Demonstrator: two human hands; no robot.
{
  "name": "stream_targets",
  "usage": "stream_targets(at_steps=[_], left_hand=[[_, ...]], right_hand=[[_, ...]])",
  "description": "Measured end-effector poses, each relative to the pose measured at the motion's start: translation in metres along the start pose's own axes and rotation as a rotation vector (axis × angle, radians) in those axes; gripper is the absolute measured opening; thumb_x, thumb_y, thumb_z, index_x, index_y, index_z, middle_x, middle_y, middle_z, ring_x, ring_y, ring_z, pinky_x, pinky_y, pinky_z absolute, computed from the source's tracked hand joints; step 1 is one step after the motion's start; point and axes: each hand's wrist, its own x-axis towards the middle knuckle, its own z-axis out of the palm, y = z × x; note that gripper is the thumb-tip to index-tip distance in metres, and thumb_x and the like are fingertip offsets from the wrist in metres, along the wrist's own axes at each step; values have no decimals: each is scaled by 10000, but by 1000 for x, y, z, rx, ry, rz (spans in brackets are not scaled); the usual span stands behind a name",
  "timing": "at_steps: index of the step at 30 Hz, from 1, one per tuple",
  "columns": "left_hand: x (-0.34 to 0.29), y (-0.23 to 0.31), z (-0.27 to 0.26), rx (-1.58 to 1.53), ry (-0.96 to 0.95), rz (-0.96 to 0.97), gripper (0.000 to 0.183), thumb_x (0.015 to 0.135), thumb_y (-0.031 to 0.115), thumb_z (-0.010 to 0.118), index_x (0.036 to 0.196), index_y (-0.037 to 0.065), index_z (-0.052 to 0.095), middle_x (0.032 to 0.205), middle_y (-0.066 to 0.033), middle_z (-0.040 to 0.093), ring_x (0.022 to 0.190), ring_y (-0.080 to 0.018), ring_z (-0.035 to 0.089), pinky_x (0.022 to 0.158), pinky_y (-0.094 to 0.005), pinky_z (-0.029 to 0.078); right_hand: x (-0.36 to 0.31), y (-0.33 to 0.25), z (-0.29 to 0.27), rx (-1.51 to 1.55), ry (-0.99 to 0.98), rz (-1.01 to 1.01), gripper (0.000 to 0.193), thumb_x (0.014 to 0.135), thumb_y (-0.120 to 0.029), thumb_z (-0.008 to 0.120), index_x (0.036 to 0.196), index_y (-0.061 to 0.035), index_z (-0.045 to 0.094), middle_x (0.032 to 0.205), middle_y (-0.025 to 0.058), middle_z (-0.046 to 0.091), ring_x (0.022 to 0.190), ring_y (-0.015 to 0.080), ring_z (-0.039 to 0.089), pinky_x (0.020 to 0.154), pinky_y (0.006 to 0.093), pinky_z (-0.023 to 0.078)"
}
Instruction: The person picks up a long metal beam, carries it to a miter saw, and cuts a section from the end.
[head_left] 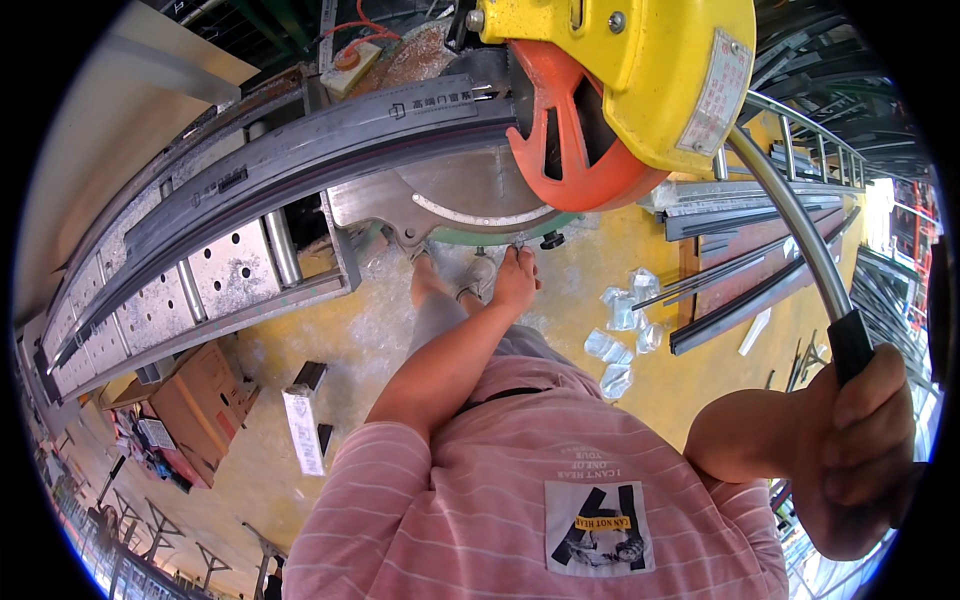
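Observation:
My right hand (868,450) is wrapped round the black grip (851,347) at the end of the bent metal lever (795,215) of a miter saw. The saw's yellow housing (640,85) and orange blade guard (585,150) stand above its round metal table (470,190). A long dark grey metal profile (300,160) lies across the rollers, its right end by the blade. My left hand (517,280) is closed at the table's front edge, close to a black knob (553,240). What its fingers hold, if anything, is hidden.
The roller stand (235,265) extends left. Below it are a cardboard box (205,405) and a white-wrapped offcut (303,430). Crumpled plastic (622,310) lies on the yellow floor. Stacked profiles (750,270) fill the right side. An orange cord (365,30) runs behind the saw.

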Motion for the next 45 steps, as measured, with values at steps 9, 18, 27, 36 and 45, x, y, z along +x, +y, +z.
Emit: stream_targets(at_steps=[9, 18, 27, 36, 45], left_hand=[[-3, -6, 0, 82, -24, 44, 336, 1057, 361, 383, 986, 49, 485, 742, -76, 553, 556, -190, 572, 529, -345, 506], [-6, -1, 1, -45, 16, -28, 338, 1038, 372, 485, 1076, 36, 488, 900, -86, 582, 633, -201, 636, 555, -338, 520], [-2, 16, 84, -786, 130, -201, 400, 932, 168, 713, 1230, 72, 465, 1074, -63, 599, 842, -190, 655, 667, -308, 545], [47, -5, 91, -1114, 24, -226, 128, 752, -29, 588, 777, 94, 564, 697, -30, 554, 518, -132, 504, 477, -235, 414], [22, -3, 61, -1095, -247, -315, 223, 957, 264, 651, 1116, 143, 550, 994, -33, 648, 796, -192, 624, 675, -341, 494]], right_hand=[[3, 0, -3, -14, -58, 7, 73, 813, -281, 541, 796, -215, 568, 511, -109, 464, 486, 64, 443, 650, 288, 372], [3, -3, -4, -44, -120, 27, 152, 824, -272, 523, 698, -219, 456, 503, -101, 456, 485, 67, 438, 657, 293, 375], [-1, -3, 0, -8, -143, 79, 168, 849, -217, 458, 684, -180, 460, 505, -89, 470, 497, 79, 442, 667, 311, 376], [-3, -2, 1, -25, -152, 66, 206, 876, -193, 432, 677, -153, 469, 526, -74, 486, 517, 90, 435, 687, 319, 374], [2, -1, -2, 18, -224, 85, 181, 910, -162, 402, 773, -128, 515, 548, -60, 475, 546, 90, 431, 707, 326, 366]])
